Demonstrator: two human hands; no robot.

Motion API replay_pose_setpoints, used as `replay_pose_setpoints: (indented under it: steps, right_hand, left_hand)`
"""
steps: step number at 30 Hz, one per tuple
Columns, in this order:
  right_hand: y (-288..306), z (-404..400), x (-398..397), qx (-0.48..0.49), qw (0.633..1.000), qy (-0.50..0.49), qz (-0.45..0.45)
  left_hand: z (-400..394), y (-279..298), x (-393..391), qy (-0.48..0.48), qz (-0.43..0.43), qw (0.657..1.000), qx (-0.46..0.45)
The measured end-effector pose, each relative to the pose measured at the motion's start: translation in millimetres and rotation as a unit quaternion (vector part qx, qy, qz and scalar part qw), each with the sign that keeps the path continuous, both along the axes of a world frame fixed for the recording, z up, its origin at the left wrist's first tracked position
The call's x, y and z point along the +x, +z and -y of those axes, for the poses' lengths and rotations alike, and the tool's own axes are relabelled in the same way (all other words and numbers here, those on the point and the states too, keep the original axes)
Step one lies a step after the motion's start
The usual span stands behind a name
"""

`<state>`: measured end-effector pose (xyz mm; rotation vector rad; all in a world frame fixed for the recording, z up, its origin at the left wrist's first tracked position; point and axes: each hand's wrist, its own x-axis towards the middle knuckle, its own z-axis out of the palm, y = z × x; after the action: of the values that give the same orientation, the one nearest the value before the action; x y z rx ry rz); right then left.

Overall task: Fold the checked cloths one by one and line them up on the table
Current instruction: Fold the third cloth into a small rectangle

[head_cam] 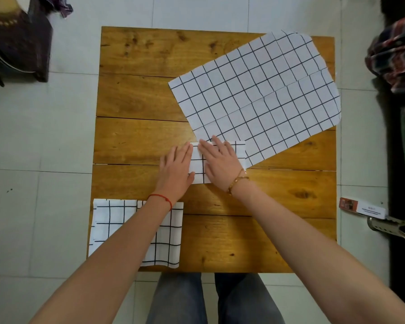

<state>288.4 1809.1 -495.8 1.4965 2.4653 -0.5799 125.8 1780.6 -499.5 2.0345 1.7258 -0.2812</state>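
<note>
- Wooden table [136,101] is carrying three checked cloths.
- Unfolded cloth [255,94] is lying flat at the far right, probably awaiting its turn.
- Finished folded cloth [166,239] is sitting at the near left.
- Small folded cloth [198,169] is being pressed at the centre; next it likely needs sliding into line.
- Right hand [220,164] and left hand [177,170] are lying flat, fingers spread, gripping nothing.
</note>
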Motion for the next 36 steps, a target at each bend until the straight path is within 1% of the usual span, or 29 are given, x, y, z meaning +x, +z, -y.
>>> replay_pose_setpoints:
  steps: [3, 6, 13, 15, 17, 20, 22, 25, 28, 32, 36]
  right_hand:
    - [-5, 1, -12, -0.017, 0.999, 0.015, 0.044]
    - [-4, 5, -5, -0.020, 0.997, 0.010, 0.071]
    - [0, 16, 64, -0.017, 0.989, -0.119, 0.088]
    - [0, 15, 74, -0.014, 0.987, -0.135, 0.086]
    - [2, 15, 74, -0.005, 0.988, -0.138, 0.070]
    - [10, 20, 64, 0.017, 0.995, -0.099, 0.025]
    - [15, 29, 53, 0.027, 0.999, -0.047, 0.006]
    - [16, 46, 34, 0.013, 1.000, 0.026, -0.005]
    - [13, 61, 18, -0.012, 0.998, 0.068, -0.001]
    - [5, 73, 24, -0.024, 0.996, 0.076, 0.037]
    - [1, 80, 63, -0.013, 0.996, 0.060, 0.060]
  left_hand:
    - [-2, -1, 0, -0.010, -0.016, 1.000, -0.015]
    - [-3, 1, 0, -0.009, -0.025, 0.999, -0.023]
    - [-1, -2, 0, -0.012, -0.033, 0.999, -0.027]
    - [0, -2, 0, -0.014, -0.037, 0.999, -0.028]
    - [3, -1, -1, -0.013, -0.031, 0.999, -0.006]
    - [18, 4, -2, -0.021, -0.005, 0.996, 0.083]
    - [32, 5, -1, -0.032, 0.015, 0.994, 0.108]
    - [51, 7, 1, -0.043, 0.028, 0.994, 0.097]
    - [63, 7, 3, -0.035, 0.003, 0.997, 0.063]
    - [69, 5, 5, -0.024, -0.027, 0.999, 0.041]
    - [72, 3, 5, -0.018, -0.041, 0.999, 0.024]
